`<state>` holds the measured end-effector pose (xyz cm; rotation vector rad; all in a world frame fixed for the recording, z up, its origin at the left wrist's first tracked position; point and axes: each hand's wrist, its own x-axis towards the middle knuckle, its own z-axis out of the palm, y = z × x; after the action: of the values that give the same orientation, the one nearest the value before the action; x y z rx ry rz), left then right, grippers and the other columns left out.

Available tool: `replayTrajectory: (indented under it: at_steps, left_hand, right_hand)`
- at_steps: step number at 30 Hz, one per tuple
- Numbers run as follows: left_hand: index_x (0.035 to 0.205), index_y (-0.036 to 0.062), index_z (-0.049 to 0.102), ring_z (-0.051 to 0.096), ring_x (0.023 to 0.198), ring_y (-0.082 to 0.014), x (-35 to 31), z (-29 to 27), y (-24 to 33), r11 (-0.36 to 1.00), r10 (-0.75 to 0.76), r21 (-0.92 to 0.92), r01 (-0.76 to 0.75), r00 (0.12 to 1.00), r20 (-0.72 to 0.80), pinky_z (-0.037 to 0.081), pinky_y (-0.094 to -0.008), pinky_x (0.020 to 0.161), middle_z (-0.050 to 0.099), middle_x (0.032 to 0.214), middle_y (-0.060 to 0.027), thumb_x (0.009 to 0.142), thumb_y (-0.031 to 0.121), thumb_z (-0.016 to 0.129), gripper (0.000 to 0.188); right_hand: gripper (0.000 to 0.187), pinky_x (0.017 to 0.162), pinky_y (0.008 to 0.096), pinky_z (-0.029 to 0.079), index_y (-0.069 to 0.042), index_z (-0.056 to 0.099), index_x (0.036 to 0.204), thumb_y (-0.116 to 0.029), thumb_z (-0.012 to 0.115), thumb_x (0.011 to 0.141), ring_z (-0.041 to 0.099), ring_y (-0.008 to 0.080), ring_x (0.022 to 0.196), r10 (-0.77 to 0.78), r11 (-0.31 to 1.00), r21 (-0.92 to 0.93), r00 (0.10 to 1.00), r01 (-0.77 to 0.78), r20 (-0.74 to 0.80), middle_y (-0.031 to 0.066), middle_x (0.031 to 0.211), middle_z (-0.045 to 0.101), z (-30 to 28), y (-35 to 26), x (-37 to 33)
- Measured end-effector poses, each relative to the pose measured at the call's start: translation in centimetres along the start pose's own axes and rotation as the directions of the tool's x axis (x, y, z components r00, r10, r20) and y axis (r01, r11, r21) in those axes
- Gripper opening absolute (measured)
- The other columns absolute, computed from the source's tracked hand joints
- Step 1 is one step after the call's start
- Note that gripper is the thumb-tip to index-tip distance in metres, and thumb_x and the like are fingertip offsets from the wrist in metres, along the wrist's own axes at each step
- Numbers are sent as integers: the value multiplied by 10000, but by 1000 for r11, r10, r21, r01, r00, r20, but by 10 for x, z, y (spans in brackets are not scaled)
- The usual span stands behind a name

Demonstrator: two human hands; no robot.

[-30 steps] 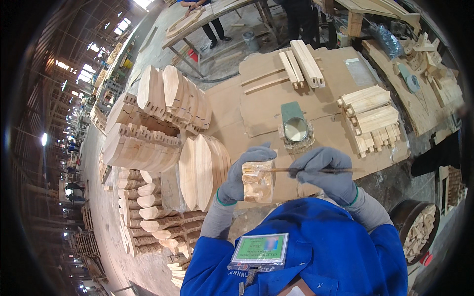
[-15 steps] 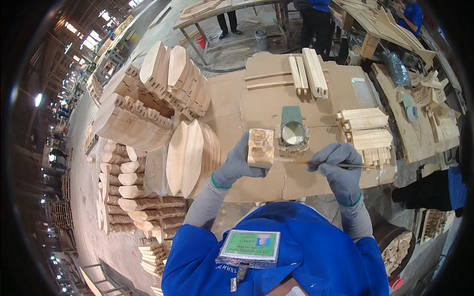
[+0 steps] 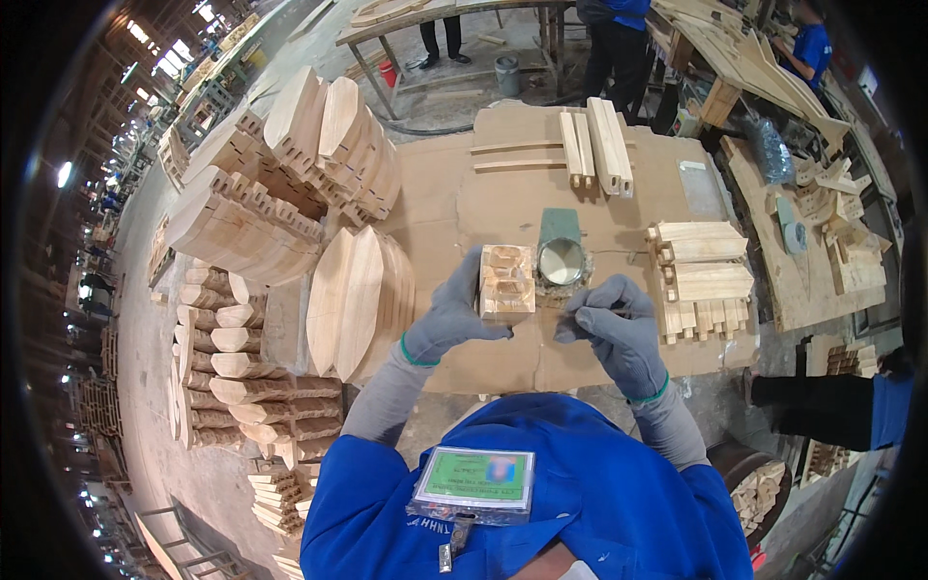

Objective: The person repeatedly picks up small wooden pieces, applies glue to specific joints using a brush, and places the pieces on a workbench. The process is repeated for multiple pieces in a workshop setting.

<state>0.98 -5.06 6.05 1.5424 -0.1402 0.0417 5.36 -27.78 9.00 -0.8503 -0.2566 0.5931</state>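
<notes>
My left hand (image 3: 447, 307), in a grey glove, is wrapped round a short bundle of pale wooden pieces (image 3: 507, 302). Their ends face up and show slots with a wet, yellowish coating. To the right, my gloved right hand (image 3: 611, 327) is closed in a pinch on a thin stick, mostly hidden by the fingers now but clearer half a second ago. Just beyond both hands stands a round cup of cream-coloured liquid (image 3: 562, 261) on a smeared base, with a flat green piece (image 3: 559, 224) behind it.
Cardboard (image 3: 435, 208) covers the table. Tall stacks of slotted boards (image 3: 246, 232) and rounded boards (image 3: 353, 300) stand left. Tenoned pieces (image 3: 706, 266) lie right, with long slotted bars (image 3: 607, 145) at the far side. Other people stand behind and at the right.
My right hand has moved left, closer to the wooden pieces, and the stick has turned mostly out of sight. My left hand still holds the pieces. The whole view has shifted slightly.
</notes>
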Motion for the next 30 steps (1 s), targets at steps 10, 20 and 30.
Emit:
replayTrajectory:
  at_steps: [10,20,30]
  left_hand:
    - [1301,76,376,514,1105,-145,-1,-5,16,997,-76,-29,76,997,-2,468,-308,911,524,1223,-50,521,46,823,899]
    - [1278,62,367,548,971,-114,1,1,14,997,-51,-53,52,999,16,519,-261,730,542,1099,-48,560,27,772,825]
    - [1270,72,373,532,1028,-145,7,-6,14,992,-122,-39,120,992,-30,472,-302,887,521,1134,-43,545,29,800,842]
  right_hand:
    - [87,621,358,588,-26,475,784,15,538,829,668,258,707,-104,994,-43,994,102,-30,181,859,626,0,-3,2]
    - [111,763,397,568,6,526,791,82,606,779,652,250,822,-162,987,22,984,161,80,196,908,624,0,7,3]
    - [107,804,348,525,13,546,753,98,609,765,616,233,843,-291,955,-38,953,295,82,157,897,601,-29,2,-2]
